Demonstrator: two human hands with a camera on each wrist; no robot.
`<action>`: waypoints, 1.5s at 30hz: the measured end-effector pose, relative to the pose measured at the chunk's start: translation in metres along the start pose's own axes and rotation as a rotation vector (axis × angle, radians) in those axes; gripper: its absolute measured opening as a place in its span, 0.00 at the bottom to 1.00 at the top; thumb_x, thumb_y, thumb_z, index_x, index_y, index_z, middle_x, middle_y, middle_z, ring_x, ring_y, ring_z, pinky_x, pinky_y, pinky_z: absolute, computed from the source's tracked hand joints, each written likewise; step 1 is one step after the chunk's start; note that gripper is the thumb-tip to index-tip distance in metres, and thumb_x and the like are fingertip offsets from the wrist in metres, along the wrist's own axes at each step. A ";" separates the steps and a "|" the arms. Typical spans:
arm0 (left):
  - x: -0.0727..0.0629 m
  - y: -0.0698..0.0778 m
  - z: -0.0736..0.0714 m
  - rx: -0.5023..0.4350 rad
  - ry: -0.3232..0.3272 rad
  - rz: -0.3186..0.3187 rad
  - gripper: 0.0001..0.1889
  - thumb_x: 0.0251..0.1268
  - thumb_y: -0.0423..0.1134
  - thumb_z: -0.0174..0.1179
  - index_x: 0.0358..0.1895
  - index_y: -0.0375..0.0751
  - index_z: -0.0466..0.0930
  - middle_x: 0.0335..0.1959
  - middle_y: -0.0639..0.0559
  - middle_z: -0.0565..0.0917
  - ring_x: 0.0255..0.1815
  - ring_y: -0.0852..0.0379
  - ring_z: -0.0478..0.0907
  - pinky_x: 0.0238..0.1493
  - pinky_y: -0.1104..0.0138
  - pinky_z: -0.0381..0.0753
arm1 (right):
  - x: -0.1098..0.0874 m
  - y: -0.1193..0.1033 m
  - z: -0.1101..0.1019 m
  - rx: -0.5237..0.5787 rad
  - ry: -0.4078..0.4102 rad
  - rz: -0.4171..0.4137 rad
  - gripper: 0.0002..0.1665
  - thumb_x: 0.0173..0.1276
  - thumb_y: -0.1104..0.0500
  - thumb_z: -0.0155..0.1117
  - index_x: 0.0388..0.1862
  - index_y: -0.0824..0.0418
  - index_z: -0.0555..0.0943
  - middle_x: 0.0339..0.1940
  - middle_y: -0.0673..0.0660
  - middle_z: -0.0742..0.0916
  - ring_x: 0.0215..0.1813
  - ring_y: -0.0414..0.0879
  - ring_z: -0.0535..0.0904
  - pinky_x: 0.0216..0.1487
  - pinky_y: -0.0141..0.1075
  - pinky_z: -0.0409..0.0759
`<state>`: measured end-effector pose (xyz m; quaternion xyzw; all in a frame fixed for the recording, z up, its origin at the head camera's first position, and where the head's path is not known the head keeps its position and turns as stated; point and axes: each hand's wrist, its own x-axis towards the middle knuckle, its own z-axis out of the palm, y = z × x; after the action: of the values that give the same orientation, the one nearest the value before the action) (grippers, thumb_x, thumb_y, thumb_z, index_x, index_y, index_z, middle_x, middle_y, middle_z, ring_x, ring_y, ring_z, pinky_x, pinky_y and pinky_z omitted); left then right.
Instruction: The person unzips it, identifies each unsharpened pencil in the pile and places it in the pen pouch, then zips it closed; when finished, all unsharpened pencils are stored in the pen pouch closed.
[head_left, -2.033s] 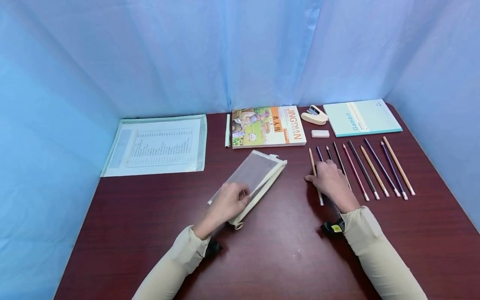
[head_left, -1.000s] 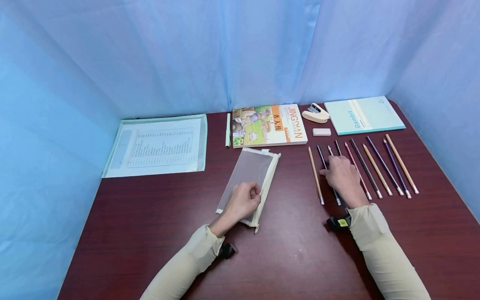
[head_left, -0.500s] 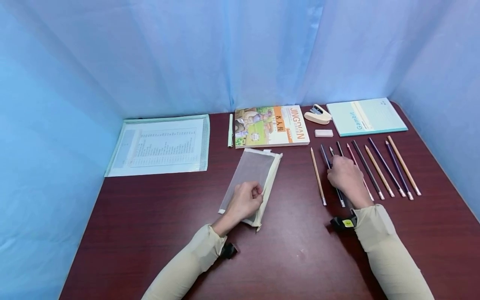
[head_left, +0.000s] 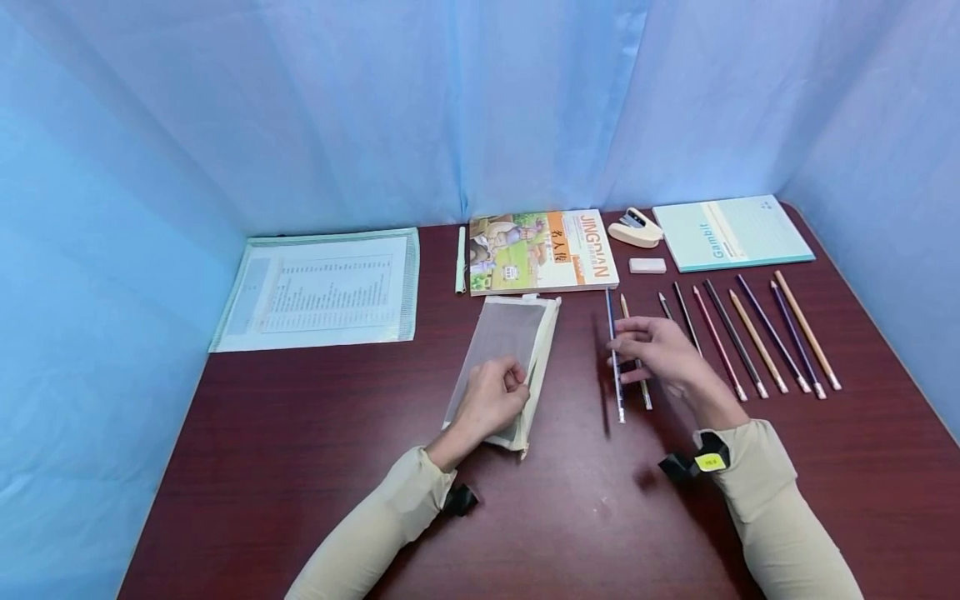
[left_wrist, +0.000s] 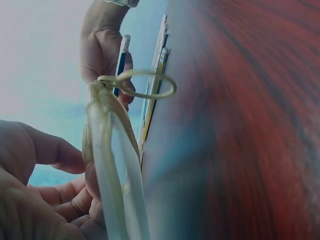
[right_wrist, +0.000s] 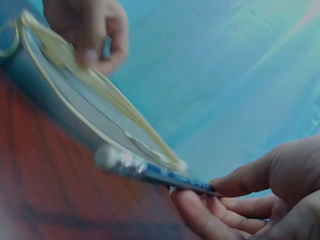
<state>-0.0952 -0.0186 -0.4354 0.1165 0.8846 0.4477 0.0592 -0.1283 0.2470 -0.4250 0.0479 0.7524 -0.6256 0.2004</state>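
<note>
My left hand (head_left: 491, 398) pinches the zippered edge of a cream mesh pencil case (head_left: 504, 329), which lies aslant on the table. In the right wrist view the case's mouth (right_wrist: 95, 107) gapes along the zipper. A dark blue pencil (head_left: 612, 350) with a white eraser end is held between the thumb and fingers of my right hand (head_left: 663, 354), raised above the table. Under it a natural-wood pencil (head_left: 625, 312) lies on the table, partly covered by the hand. The left wrist view shows the case's zipper ring (left_wrist: 150, 84) close up.
Several pencils (head_left: 742, 333) lie side by side on the right. Behind them are a notebook (head_left: 731, 233), an eraser (head_left: 647, 266) and a cream stapler-like item (head_left: 636, 229). A book (head_left: 536, 250), a light green pen (head_left: 461, 260) and a document pouch (head_left: 322, 287) line the back.
My right hand has picked the dark blue pencil out of the row and carried it left, over the wooden one. Earlier, the pencil case turned more upright under my left hand.
</note>
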 end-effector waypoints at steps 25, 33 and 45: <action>0.004 0.008 0.005 -0.238 -0.083 -0.116 0.03 0.56 0.26 0.52 0.32 0.36 0.75 0.18 0.55 0.74 0.12 0.64 0.73 0.13 0.69 0.82 | 0.030 0.001 0.079 0.151 0.011 0.027 0.30 0.70 0.70 0.55 0.69 0.78 0.63 0.30 0.47 0.84 0.31 0.38 0.84 0.29 0.34 0.90; 0.004 0.006 0.005 -0.271 -0.077 -0.113 0.03 0.56 0.26 0.53 0.31 0.35 0.74 0.17 0.54 0.75 0.11 0.64 0.73 0.13 0.68 0.82 | 0.030 -0.006 0.095 0.039 0.115 -0.010 0.28 0.66 0.71 0.57 0.65 0.75 0.70 0.29 0.48 0.84 0.25 0.36 0.82 0.26 0.33 0.89; 0.003 0.007 0.008 -0.295 -0.064 -0.138 0.03 0.58 0.26 0.52 0.30 0.36 0.74 0.16 0.55 0.74 0.10 0.62 0.73 0.10 0.68 0.80 | 0.016 -0.006 0.079 -0.147 0.113 -0.085 0.19 0.71 0.66 0.58 0.58 0.75 0.77 0.44 0.72 0.88 0.33 0.44 0.87 0.32 0.40 0.92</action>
<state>-0.0953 -0.0071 -0.4342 0.0596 0.8128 0.5637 0.1343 -0.1260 0.1671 -0.4364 0.0363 0.8078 -0.5729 0.1340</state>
